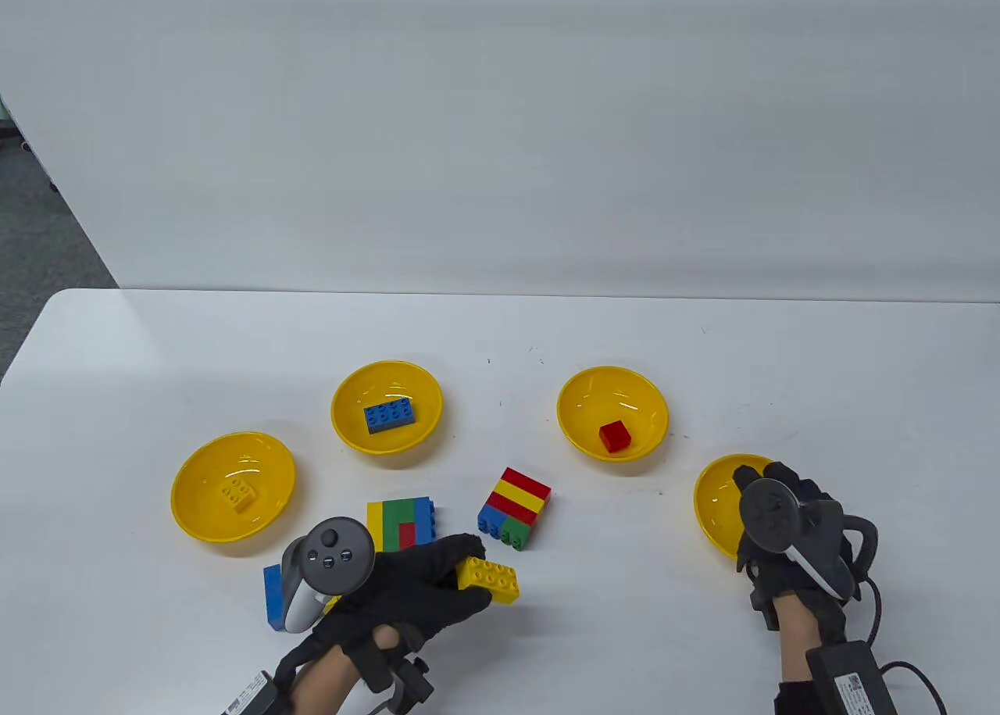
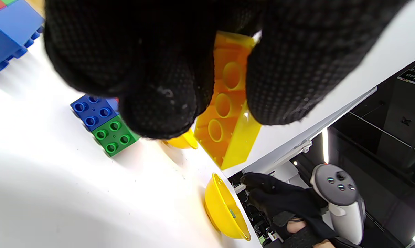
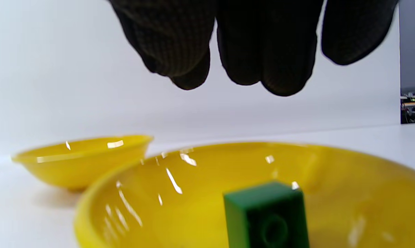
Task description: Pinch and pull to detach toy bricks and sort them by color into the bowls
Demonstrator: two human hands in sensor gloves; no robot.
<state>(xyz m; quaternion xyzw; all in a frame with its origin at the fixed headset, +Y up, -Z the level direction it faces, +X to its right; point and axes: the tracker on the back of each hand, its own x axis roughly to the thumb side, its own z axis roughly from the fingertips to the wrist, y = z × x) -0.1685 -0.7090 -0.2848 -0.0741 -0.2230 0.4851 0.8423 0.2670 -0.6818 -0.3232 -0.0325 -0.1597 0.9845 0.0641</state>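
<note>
My left hand (image 1: 461, 570) pinches a yellow brick (image 1: 489, 580) near the table's front; in the left wrist view that yellow brick (image 2: 228, 103) shows its hollow underside between my fingers (image 2: 159, 103). My right hand (image 1: 789, 531) hovers over the far-right bowl (image 1: 715, 504), its fingers (image 3: 262, 51) relaxed and holding nothing. A green brick (image 3: 267, 217) lies in that bowl (image 3: 159, 206) right under them. Two joined stacks lie between the hands: a red, yellow, blue and green one (image 1: 516, 508) and a yellow, green, blue, red one (image 1: 402, 523).
Three more yellow bowls stand in an arc: one holding a yellow brick (image 1: 233, 487), one holding a blue brick (image 1: 387, 406), one holding a red brick (image 1: 613, 412). A blue brick (image 1: 273, 598) stands by my left wrist. A cable (image 1: 898, 668) trails from my right wrist.
</note>
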